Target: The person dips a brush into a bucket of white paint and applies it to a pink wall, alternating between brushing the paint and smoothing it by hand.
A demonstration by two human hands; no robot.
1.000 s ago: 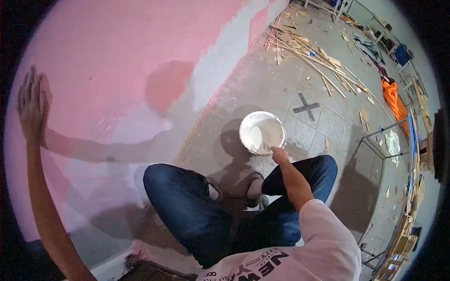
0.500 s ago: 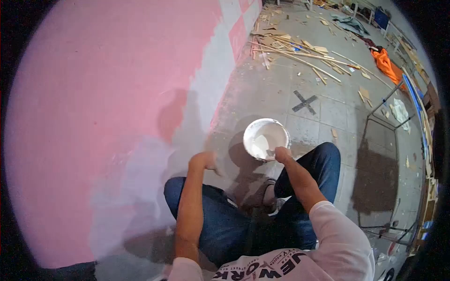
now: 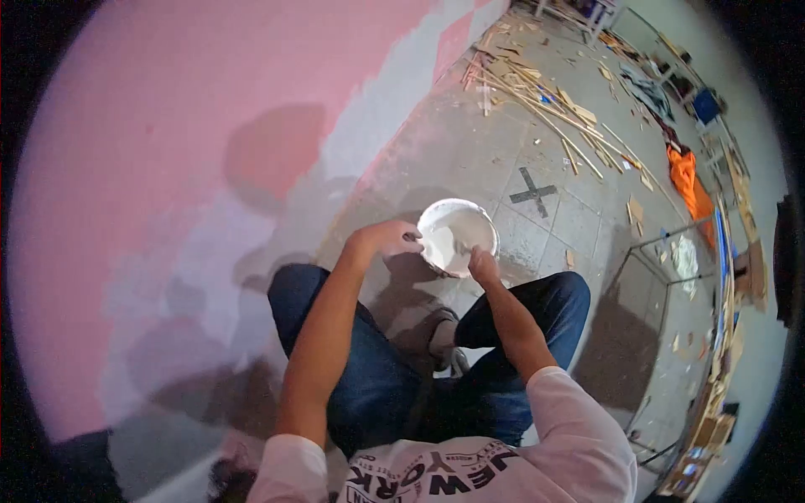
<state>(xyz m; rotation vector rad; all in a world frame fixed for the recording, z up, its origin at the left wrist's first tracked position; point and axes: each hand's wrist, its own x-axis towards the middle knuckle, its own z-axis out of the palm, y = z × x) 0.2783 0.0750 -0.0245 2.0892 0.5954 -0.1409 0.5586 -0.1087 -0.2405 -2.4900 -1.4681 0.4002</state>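
A pink wall (image 3: 210, 126), patched with grey-white coating along its lower part, meets a tiled concrete floor (image 3: 470, 159). The floor is littered farther back with wooden strips (image 3: 537, 101), a black tape cross (image 3: 532, 191) and an orange cloth (image 3: 683, 172). The person squats beside the wall in blue jeans (image 3: 352, 352). A round bucket (image 3: 457, 220) of white paste stands on the floor just in front of the knees, near the tape cross. The left hand (image 3: 387, 237) is curled against the bucket's left rim, fingers gripping the edge. The right hand (image 3: 482, 264) sits at the near rim, clenched around a small tool (image 3: 466, 248) whose end dips into the paste; the tool is too small to name.
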